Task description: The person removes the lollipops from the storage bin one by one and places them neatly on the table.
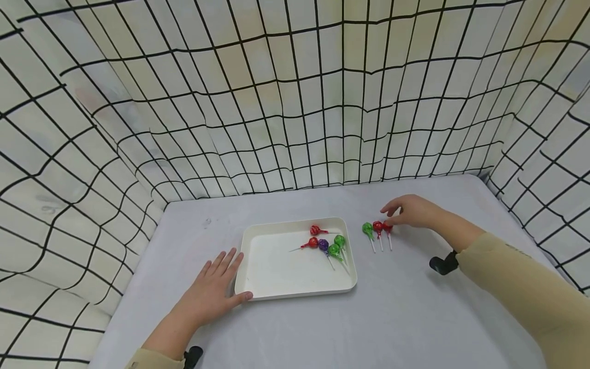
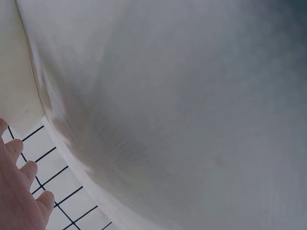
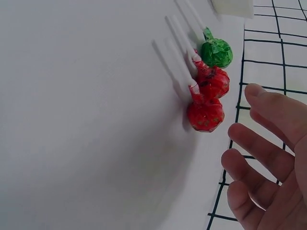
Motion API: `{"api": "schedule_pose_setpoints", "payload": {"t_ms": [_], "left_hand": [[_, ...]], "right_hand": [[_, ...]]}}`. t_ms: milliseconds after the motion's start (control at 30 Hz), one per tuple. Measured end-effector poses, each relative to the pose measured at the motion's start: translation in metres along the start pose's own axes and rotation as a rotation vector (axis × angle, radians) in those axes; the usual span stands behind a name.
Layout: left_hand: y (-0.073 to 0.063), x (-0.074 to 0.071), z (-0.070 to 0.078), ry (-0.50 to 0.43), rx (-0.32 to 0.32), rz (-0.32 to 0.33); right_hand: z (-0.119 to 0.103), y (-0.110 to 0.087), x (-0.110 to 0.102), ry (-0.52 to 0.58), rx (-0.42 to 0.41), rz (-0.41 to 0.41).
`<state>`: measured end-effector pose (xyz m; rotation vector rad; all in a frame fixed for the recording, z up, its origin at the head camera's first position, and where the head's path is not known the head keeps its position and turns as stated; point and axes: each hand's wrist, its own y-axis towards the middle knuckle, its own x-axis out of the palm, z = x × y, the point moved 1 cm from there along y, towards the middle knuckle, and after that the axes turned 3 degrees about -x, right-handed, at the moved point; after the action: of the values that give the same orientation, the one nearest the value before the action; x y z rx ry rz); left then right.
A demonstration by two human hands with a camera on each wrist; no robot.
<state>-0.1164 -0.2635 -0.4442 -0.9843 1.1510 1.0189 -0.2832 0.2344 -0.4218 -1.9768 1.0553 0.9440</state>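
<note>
My left hand (image 1: 209,292) lies at the left end of a white tray (image 1: 276,271), its fingers straight and the thumb at the near left corner. To the tray's right, a green lollipop (image 1: 367,229), a red lollipop (image 1: 378,226) and another red lollipop (image 1: 387,228) lie side by side, sticks toward me. Just above the rightmost red one hovers my right hand (image 1: 415,211), fingers loosely bent. The right wrist view shows a gap between those fingers (image 3: 249,143) and the red lollipop (image 3: 205,115); nothing is held.
Toward the tray's right side lie two red lollipops (image 1: 313,242), a purple lollipop (image 1: 323,245) and two green lollipops (image 1: 334,250). A white cloth covers the table (image 1: 415,318). White walls with a black grid (image 1: 313,123) stand behind and at both sides.
</note>
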Motion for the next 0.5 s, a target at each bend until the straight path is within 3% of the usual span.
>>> {"api": "schedule_pose_setpoints", "payload": {"t_ms": [500], "left_hand": [[-0.001, -0.004, 0.005, -0.011, 0.002, 0.007]], "right_hand": [[-0.037, 0.01, -0.001, -0.014, -0.062, -0.041]]}}
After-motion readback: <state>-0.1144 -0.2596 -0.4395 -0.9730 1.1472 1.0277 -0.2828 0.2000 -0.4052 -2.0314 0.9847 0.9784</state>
